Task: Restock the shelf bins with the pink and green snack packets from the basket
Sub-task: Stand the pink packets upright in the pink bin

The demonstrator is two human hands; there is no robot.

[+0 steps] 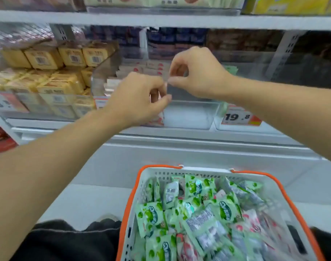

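Fingers of both hands, left [142, 97] and right [196, 74], curled over clear bin [189, 113], contents blurred, grasp unclear.

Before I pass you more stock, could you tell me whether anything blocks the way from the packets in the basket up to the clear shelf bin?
Both hands, left and right, are at the clear plastic shelf bin, over its open top. Otherwise nothing visible stands between it and the green snack packets in the white, orange-rimmed basket.

Blurred yellow boxes [48, 72], price tag [240, 117]
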